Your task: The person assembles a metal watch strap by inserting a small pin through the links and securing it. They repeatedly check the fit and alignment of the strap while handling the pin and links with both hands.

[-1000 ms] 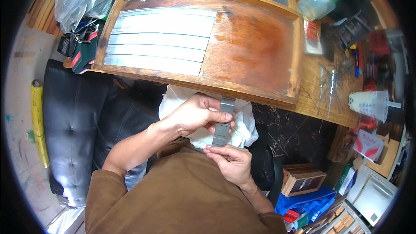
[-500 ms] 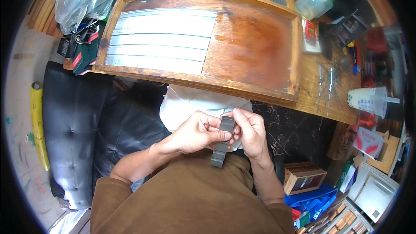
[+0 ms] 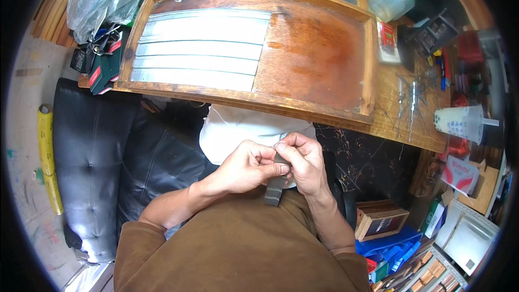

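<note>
A short dark grey strip with crosswise bands is held between my two hands, above the white cloth on my lap. Its lower end hangs free toward my shirt. My left hand is closed on the strip's left side, the thumb lying across it. At the top end, my right hand pinches with thumb and forefinger, its other fingers curled behind. The fingers cover much of the strip's upper part, so what it is made of is hard to tell.
Ahead stands a wooden-framed tray with long grey strips on its left half. On the table to its right are a squeeze bottle, thin metal tools and a drink cup. A black leather seat is at my left.
My right hand has shifted slightly left and over the strip's upper end, covering more of it. My left hand keeps its grip almost unmoved.
</note>
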`<state>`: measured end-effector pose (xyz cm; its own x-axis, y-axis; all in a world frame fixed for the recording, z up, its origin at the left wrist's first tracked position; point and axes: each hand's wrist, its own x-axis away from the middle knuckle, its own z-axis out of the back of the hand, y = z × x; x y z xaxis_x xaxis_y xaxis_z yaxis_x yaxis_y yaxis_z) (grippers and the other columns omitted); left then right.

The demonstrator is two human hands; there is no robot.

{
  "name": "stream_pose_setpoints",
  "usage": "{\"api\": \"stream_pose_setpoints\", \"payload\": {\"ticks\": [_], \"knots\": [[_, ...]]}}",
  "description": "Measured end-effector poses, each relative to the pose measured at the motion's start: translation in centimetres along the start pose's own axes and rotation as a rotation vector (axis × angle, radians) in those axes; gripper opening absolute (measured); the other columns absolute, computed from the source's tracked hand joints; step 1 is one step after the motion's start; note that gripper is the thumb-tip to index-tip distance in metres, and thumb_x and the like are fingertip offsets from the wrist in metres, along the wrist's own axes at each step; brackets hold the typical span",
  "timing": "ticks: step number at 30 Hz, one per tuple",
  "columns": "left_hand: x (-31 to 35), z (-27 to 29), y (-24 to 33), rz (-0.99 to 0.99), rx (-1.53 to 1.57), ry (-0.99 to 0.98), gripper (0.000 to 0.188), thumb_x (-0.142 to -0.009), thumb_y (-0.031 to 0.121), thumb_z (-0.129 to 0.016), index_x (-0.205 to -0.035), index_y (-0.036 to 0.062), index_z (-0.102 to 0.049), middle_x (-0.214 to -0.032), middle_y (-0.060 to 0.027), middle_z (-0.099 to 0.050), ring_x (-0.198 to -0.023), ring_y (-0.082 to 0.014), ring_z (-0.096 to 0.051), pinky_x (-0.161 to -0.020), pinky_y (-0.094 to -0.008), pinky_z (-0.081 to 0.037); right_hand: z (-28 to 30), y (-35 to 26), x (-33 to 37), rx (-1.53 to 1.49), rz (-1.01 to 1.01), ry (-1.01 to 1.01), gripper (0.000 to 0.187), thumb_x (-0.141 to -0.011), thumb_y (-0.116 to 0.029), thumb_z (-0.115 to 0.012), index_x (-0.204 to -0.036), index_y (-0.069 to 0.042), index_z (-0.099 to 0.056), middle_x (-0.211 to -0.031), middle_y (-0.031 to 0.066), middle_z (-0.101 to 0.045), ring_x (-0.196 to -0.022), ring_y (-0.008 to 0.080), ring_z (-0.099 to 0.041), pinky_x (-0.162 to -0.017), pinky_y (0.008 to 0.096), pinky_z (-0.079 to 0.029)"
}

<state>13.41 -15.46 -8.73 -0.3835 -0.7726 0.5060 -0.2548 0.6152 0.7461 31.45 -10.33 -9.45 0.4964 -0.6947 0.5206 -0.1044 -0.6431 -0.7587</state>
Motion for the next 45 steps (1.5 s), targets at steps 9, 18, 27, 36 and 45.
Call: {"api": "stream_pose_setpoints", "payload": {"ticks": [9, 18, 27, 36, 45], "knots": [[-0.8, 1.0, 3.2, 0.069, 0.020, 0.026, 0.016, -0.100, 0.013, -0.070, -0.108, 0.0009, -0.077, -0.090, -0.0062, -0.079, -0.080, -0.0088, -0.073, -0.063, -0.0203, -0.054, 0.1, -0.4, -0.9, -0.101, 0.031, -0.061, 0.021, -0.098, -0.008, -0.069, -0.113, 0.007, -0.068, -0.084, 0.0047, -0.067, -0.063, 0.0049, -0.059, -0.054, 0.0202, -0.052], [-2.3, 2.6, 4.0, 0.108, 0.044, 0.056, 0.018, -0.098, 0.019, -0.074, -0.106, 0.0031, -0.077, -0.093, -0.0055, -0.079, -0.082, -0.0084, -0.073, -0.060, -0.0198, -0.053, 0.1, 0.6, -3.2, -0.201, 0.048, 0.022, 0.013, -0.096, -0.011, -0.073, -0.100, 0.001, -0.077, -0.073, 0.0009, -0.067, -0.056, 0.0038, -0.055, -0.047, 0.0194, -0.044], [-2.8, 3.2, 3.8, 0.131, 0.076, 0.035, 0.018, -0.095, 0.016, -0.077, -0.107, 0.0026, -0.078, -0.094, -0.0070, -0.080, -0.081, -0.0094, -0.073, -0.061, -0.0209, -0.055, -0.1, 0.3, -3.3, -0.167, 0.056, 0.023, 0.008, -0.095, -0.006, -0.072, -0.098, 0.001, -0.076, -0.074, 0.0025, -0.068, -0.054, 0.0048, -0.054, -0.047, 0.0213, -0.046], [-0.2, 1.6, 2.4, 0.156, 0.107, 0.035, 0.017, -0.099, 0.014, -0.074, -0.111, 0.0028, -0.078, -0.100, -0.0071, -0.079, -0.089, -0.0112, -0.073, -0.072, -0.0244, -0.058, 0.2, -1.0, -1.0, -0.014, 0.078, -0.049, 0.028, -0.094, 0.004, -0.073, -0.120, 0.008, -0.066, -0.092, 0.0061, -0.067, -0.071, 0.0059, -0.063, -0.062, 0.0182, -0.051], [-0.4, 1.5, 1.8, 0.142, 0.103, 0.035, 0.016, -0.100, 0.015, -0.072, -0.109, 0.0024, -0.077, -0.096, -0.0048, -0.079, -0.086, -0.0083, -0.072, -0.066, -0.0216, -0.055, 0.0, -0.3, -1.2, -0.029, 0.058, -0.020, 0.021, -0.095, 0.003, -0.073, -0.114, 0.007, -0.068, -0.089, 0.0062, -0.069, -0.070, 0.0061, -0.063, -0.061, 0.0189, -0.052]]}}
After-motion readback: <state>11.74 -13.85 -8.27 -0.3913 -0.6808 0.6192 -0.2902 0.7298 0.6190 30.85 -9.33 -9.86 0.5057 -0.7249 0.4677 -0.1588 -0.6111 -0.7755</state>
